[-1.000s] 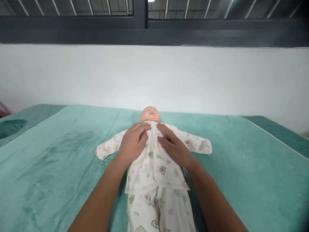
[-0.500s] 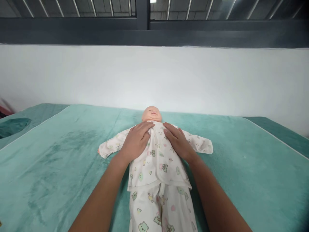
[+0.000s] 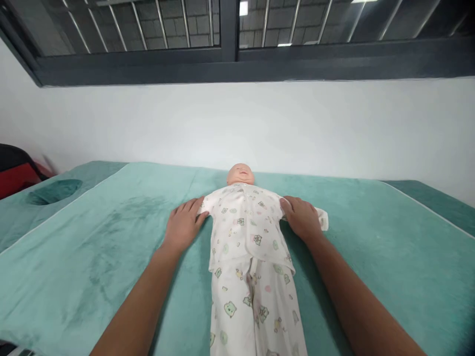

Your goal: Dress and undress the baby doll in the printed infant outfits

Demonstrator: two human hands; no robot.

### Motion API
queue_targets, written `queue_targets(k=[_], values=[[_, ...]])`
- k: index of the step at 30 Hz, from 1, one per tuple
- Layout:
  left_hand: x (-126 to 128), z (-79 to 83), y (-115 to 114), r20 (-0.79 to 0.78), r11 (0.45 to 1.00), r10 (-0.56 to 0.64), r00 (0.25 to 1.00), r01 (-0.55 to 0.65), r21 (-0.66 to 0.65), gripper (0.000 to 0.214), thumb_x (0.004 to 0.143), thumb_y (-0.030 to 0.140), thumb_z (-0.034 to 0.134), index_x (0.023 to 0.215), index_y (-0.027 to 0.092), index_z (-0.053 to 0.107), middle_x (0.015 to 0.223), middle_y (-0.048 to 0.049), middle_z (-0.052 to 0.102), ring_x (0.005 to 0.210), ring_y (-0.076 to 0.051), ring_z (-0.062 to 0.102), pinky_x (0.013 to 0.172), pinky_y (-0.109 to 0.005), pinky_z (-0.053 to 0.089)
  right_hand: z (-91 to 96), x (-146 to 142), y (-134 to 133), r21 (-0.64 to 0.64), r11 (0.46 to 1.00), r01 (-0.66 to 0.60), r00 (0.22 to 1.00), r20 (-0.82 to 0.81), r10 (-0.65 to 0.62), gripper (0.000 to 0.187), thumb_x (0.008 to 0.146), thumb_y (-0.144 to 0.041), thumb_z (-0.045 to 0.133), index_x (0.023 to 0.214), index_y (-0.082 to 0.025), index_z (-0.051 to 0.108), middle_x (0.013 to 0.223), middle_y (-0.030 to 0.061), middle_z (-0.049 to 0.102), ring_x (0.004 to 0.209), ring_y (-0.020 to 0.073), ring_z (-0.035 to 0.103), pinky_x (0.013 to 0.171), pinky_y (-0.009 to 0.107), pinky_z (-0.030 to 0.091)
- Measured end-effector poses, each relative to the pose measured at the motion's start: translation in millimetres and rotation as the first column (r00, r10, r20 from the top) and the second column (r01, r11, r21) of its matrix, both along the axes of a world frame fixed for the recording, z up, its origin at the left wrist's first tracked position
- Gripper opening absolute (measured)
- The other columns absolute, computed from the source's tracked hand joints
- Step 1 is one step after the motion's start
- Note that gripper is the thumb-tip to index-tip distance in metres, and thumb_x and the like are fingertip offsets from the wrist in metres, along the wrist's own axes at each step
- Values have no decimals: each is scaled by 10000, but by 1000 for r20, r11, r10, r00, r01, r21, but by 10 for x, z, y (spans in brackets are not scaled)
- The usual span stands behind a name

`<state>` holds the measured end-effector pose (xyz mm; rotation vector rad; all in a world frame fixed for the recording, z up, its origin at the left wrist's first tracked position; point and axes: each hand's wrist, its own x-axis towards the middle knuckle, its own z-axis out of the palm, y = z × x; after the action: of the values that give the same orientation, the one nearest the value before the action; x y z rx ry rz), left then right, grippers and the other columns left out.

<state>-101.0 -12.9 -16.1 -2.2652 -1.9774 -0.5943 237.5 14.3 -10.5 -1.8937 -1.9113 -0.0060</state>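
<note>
So the doll [image 3: 247, 232] is lying on its back on a soft teal cover [image 3: 129, 237], head [image 3: 240, 174] at the far end, arms out to the sides. It's wearing a white shirt [image 3: 237, 237] and matching pants [image 3: 237, 306], both printed with little cartoon animals, and the shirt hem overlaps the top of the pants.

Left hand [image 3: 185, 222] is on the doll's left-hand side as you look at it, draped over that sleeve, thumb apart from the fingers. Right hand [image 3: 302, 215] mirrors it on the other side, with the cuff [image 3: 322, 219] poking out past it, farther from the doll's body. Honestly can't tell if either hand is actually gripping or just resting there.

Beyond the doll's head there's a white wall [image 3: 241, 123], with a dark window frame [image 3: 148, 66] above. Far off to the doll's left: an oval dip [image 3: 55, 192] in the cover and something red and black [image 3: 17, 178].
</note>
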Motion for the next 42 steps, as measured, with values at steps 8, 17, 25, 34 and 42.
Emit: queue_targets(k=[8, 17, 25, 34, 42], values=[[-439, -1, -392, -104, 975, 219, 970, -213, 70, 402, 939, 291, 359, 1296, 220, 529, 1267, -123, 576, 1101, -290, 542, 869, -405, 426, -177, 858, -301, 5, 986, 168, 985, 27, -168, 526, 898, -549, 373, 1190, -180, 610, 1243, 156, 601, 1145, 316, 530, 912, 413, 409], [-462, -72, -336, -52, 926, 376, 925, -375, 37, 403, 836, 89, 373, 1155, 198, 593, 1120, -122, 628, 1035, -300, 565, 764, -386, 432, -173, 971, -211, -52, 976, 214, 935, -280, -220, 358, 800, -456, 525, 1028, -209, 649, 913, 74, 700, 818, 243, 628, 709, 343, 444], [-446, -125, -408, 90, 952, 159, 983, -177, 249, 453, 871, 97, 343, 1262, 180, 555, 1343, -75, 567, 1268, -208, 472, 1050, -352, 353, -172, 1122, 53, 78, 962, 263, 881, -427, -206, 301, 800, -354, 507, 1009, -185, 642, 969, 100, 701, 876, 229, 630, 791, 327, 464], [-341, -148, -264, 49, 957, 289, 956, -287, -47, 519, 983, 373, 194, 1322, 165, 528, 1353, -112, 570, 1258, -258, 498, 1045, -435, 353, -215, 1158, 98, 104, 924, 367, 862, -412, -296, 250, 783, -348, 514, 917, -189, 653, 892, 99, 698, 826, 246, 624, 705, 324, 441], [-356, -109, -278, 170, 950, 310, 935, -297, -97, 531, 984, 420, 166, 1283, 208, 550, 1343, -94, 580, 1261, -258, 495, 1045, -443, 337, -142, 1085, -14, 95, 959, 268, 778, -608, -157, 307, 775, -395, 580, 1001, -195, 640, 851, 64, 704, 799, 215, 639, 725, 315, 472]])
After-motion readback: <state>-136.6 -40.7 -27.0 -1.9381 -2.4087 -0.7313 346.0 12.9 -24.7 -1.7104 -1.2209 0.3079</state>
